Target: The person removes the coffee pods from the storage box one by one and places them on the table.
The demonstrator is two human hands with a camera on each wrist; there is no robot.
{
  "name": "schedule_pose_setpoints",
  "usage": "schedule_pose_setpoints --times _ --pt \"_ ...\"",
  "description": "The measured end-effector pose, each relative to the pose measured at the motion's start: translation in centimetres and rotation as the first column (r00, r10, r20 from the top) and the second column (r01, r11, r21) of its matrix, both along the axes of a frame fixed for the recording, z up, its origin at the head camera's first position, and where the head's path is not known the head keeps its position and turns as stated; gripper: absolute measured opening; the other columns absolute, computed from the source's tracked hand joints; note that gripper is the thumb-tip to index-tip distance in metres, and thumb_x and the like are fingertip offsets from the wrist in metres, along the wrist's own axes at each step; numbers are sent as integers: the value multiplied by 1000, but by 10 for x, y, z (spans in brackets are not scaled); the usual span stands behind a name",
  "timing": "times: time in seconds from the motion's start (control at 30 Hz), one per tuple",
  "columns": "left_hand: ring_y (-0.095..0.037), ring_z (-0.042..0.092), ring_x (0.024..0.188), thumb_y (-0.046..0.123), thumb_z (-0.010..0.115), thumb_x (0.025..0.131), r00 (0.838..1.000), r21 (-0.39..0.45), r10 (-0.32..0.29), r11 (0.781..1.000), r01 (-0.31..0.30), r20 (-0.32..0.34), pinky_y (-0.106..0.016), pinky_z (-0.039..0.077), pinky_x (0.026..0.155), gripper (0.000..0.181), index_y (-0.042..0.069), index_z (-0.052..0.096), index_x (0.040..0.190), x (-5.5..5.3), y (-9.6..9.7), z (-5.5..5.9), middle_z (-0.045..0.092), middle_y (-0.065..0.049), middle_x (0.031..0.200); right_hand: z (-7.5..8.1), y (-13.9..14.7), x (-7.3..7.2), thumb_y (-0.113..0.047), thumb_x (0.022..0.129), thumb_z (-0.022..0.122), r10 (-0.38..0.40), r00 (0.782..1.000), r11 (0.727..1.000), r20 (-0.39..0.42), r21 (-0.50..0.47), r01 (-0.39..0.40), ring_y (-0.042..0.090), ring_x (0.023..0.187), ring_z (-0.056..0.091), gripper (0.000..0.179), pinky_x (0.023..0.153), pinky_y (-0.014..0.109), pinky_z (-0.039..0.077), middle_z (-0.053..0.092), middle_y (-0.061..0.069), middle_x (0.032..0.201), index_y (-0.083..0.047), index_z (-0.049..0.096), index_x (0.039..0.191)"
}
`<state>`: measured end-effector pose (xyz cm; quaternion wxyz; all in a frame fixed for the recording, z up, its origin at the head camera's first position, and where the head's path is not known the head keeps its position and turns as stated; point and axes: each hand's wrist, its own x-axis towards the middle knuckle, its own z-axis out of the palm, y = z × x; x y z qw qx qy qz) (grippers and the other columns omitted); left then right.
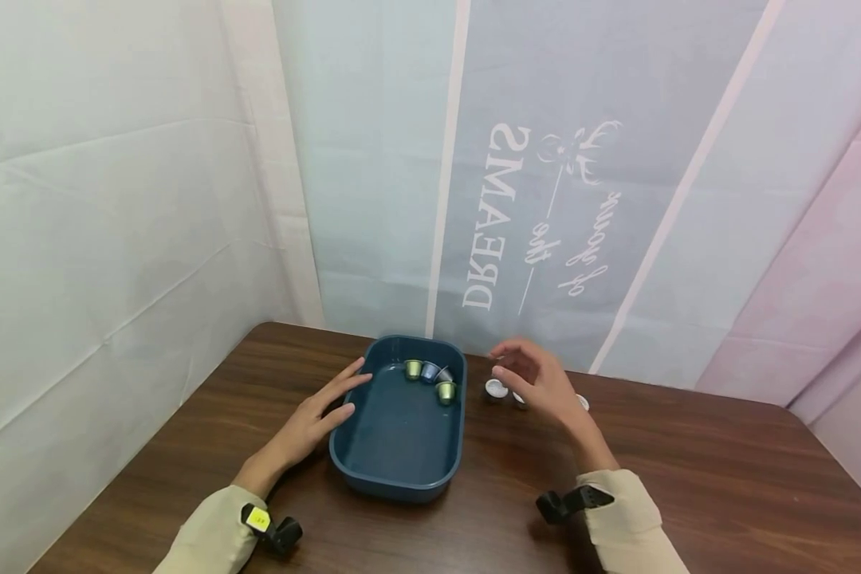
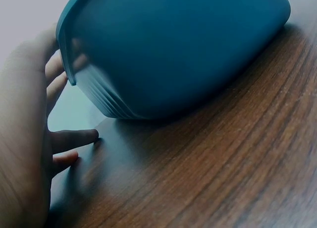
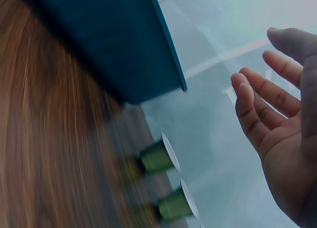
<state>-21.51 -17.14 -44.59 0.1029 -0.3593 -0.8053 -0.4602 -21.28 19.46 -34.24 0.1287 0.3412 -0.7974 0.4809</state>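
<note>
A dark blue plastic bin point(image 1: 402, 442) stands on the table, with several coffee capsules inside near its far right corner, among them a green one point(image 1: 446, 391) and a blue one point(image 1: 429, 371). My left hand point(image 1: 316, 418) rests on the bin's left rim, its fingers spread and fairly straight. To the right of the bin, my right hand point(image 1: 541, 383) hovers with loosely bent fingers and nothing between them. Under it are coffee capsules with white lids point(image 1: 497, 388), partly covered by the hand. Two green capsules point(image 3: 158, 157) show beside the bin in the right wrist view.
The brown wooden table point(image 1: 516, 518) ends at its far edge against a hanging printed cloth point(image 1: 373, 199). Another pale cloth point(image 1: 115, 239) hangs along the left side. A black camera mount is strapped to each wrist.
</note>
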Motion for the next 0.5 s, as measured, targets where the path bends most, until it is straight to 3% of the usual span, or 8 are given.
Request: schedule_pose_setpoints --times 0.3,0.5 --pt "-26 20 143 13 47 101 1000 -13 0 1000 -1 -8 -64 26 102 47 15 39 147 1 1 -1 19 -7 158 5 -25 -7 0 90 63 19 999 1000 50 11 -19 35 91 63 23 79 36 53 62 23 107 7 59 111" --pt "-26 20 143 12 47 100 1000 -8 6 1000 -6 -5 -63 26 102 48 16 40 147 1 0 -1 19 -6 158 -1 -38 -23 -7 91 64 31 997 998 70 45 -34 30 97 63 24 79 38 52 62 15 109 3 60 113"
